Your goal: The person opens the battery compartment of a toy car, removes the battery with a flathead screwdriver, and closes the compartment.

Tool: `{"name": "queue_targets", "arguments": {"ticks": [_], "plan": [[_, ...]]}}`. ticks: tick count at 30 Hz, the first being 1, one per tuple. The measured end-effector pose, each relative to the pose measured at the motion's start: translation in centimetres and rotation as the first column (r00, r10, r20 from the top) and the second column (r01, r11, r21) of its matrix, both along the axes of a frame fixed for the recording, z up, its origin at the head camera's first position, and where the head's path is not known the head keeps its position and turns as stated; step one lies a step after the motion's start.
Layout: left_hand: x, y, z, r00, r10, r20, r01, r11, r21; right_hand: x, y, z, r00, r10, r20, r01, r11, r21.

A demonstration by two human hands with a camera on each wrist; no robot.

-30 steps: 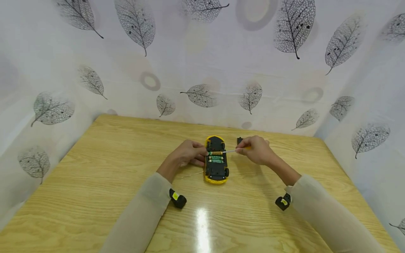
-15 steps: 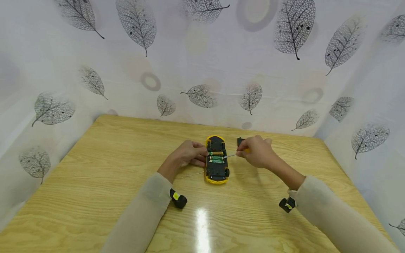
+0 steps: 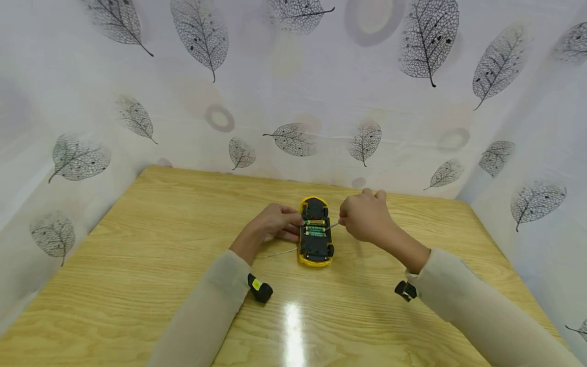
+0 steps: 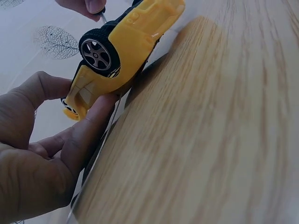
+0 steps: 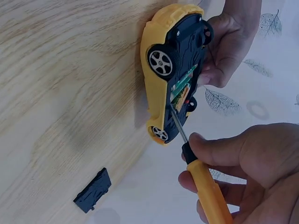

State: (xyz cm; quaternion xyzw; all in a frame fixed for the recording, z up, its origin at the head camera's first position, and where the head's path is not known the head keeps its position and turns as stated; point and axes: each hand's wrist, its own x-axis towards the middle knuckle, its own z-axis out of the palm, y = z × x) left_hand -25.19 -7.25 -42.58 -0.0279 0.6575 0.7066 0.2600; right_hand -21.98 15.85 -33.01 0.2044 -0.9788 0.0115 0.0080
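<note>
A yellow toy car [image 3: 316, 251] lies wheels-up on the table, its black underside showing an open battery compartment. Inside are green-and-gold batteries [image 3: 315, 229]. My left hand [image 3: 276, 223] holds the car's left side; in the left wrist view the thumb [image 4: 53, 87] is on the upper edge and fingers are beneath. My right hand [image 3: 367, 216] grips a screwdriver [image 5: 209, 189] with a yellow-orange handle and black collar. Its metal shaft [image 5: 180, 125] reaches the compartment's right edge, tip close by the battery ends.
A black battery cover [image 5: 93, 190] lies on the wooden table [image 3: 174, 244] near its far edge, hidden behind my right hand in the head view. A thin pale string [image 4: 103, 142] trails from the car's left side. Leaf-print cloth [image 3: 293, 86] hangs behind the table.
The screwdriver tip has gone from the top battery down to the ones nearer me. My right hand has turned over and now hides the battery cover. My left hand stays in place.
</note>
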Motion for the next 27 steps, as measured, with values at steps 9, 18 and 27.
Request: {"name": "queue_targets", "arguments": {"ticks": [9,18,27], "plan": [[0.0,0.1,0.2,1.000,-0.007,0.010,0.007,1.000,0.003,-0.4,-0.9,0.4,0.997,0.068,-0.033,-0.065,0.995,0.071],[-0.2,0.2,0.1,1.000,-0.019,0.018,0.019,1.000,0.005,-1.6,0.5,0.2,0.994,0.102,0.047,-0.101,0.995,-0.027],[-0.2,0.1,0.0,1.000,-0.016,0.010,0.016,1.000,0.002,-1.7,3.6,-2.0,0.986,0.082,0.148,-0.028,0.941,-0.336]]}}
